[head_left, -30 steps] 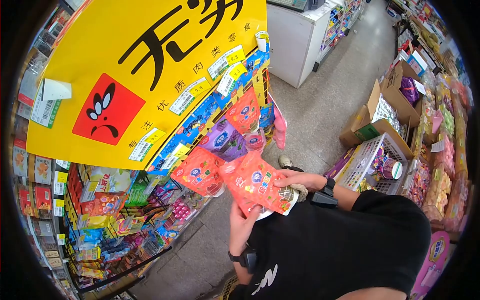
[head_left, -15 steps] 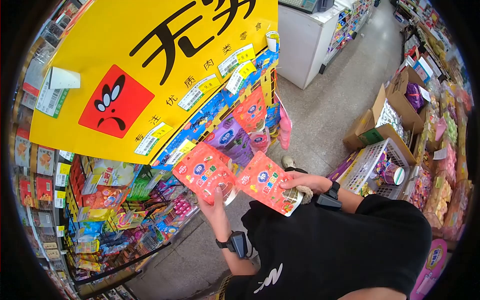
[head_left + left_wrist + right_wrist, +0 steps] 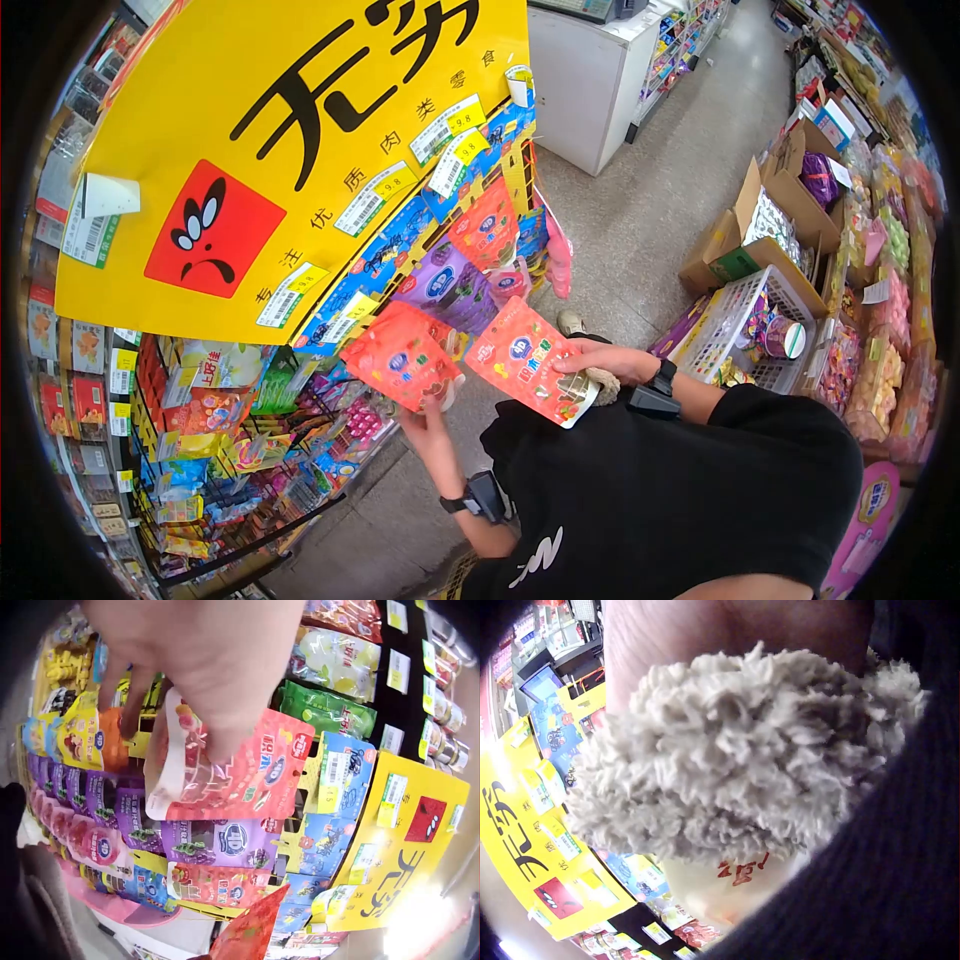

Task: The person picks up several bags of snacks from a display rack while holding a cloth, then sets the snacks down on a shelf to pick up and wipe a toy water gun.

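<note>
The right hand [image 3: 618,362] pinches the right red packet [image 3: 528,362] by its lower end, thumb on the printed front, a fluffy grey band [image 3: 603,386] against that hand. The packet lies slanted beyond the lower edge of the yellow sign [image 3: 150,130]; its long axis runs from the top end, nearer the sign, down towards the black shirt [image 3: 660,480]. The left hand [image 3: 430,432] grips the lower end of the left red packet [image 3: 402,360], just beside the sign's lower edge, its top end also towards the sign. Farther off, purple packets [image 3: 443,287] hang below the sign, and a white counter [image 3: 580,90] stands past it.
</note>
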`<action>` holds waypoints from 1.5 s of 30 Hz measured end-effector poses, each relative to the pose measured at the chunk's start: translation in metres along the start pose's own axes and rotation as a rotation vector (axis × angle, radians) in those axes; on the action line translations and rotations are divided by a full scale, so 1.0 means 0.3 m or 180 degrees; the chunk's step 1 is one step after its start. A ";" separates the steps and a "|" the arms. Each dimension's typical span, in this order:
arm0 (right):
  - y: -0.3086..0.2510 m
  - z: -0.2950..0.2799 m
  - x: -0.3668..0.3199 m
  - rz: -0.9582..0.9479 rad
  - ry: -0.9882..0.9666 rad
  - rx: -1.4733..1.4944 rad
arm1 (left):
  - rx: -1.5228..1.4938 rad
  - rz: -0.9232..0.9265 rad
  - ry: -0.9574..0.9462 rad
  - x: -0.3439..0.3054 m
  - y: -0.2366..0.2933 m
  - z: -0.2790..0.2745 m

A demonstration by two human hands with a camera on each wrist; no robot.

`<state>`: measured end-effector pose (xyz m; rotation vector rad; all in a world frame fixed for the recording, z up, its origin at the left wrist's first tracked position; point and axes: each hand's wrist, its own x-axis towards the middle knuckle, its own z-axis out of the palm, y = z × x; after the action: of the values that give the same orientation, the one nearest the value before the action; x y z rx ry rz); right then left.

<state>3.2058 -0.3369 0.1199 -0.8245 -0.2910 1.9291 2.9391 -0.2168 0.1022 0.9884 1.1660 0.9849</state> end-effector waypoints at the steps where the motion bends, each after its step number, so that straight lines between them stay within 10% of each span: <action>1: -0.005 0.008 -0.003 -0.0034 -0.0018 0.0019 | 0.1052 0.0195 0.0066 -0.015 -0.038 -0.030; 4: -0.015 0.033 -0.004 -0.0048 -0.0033 -0.0088 | 0.2809 0.0039 0.0014 -0.056 -0.013 0.001; 8: -0.022 0.074 0.005 -0.0153 -0.0068 -0.0359 | 0.0778 -0.0821 -0.0799 -0.037 -0.029 0.136; 11: 0.007 0.025 -0.010 -0.0141 0.0182 -0.0260 | -0.0180 -0.0071 -0.1055 0.096 -0.417 0.081; 14: 0.006 -0.139 -0.147 -0.0705 0.1036 0.0204 | 0.2037 -0.1033 -0.1325 0.008 -0.558 -0.041; 22: 0.152 -0.362 -0.259 -0.1425 0.1969 0.1999 | 0.2909 -0.2745 -0.1133 0.165 -0.687 0.075; 29: 0.437 -0.569 -0.177 -0.0891 0.3492 0.1491 | 0.3463 -0.3158 -0.1325 0.278 -1.310 0.100; 34: 0.680 -0.709 -0.215 -0.0024 0.4083 0.1150 | 0.3426 -0.3535 -0.1013 0.491 -2.095 -0.191; 36: 0.744 -0.751 -0.233 0.0120 0.3865 0.0873 | 0.3664 -0.2475 -0.2967 0.582 -2.223 -0.348; 45: 0.808 -0.860 -0.174 0.0037 0.3948 0.0423 | 0.2988 -0.3478 -0.2054 0.605 -2.504 -0.527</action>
<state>3.2215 -0.5377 -0.1758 -1.7214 0.5808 1.1146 2.8737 -0.2284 -0.6839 1.0091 1.3151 -0.7830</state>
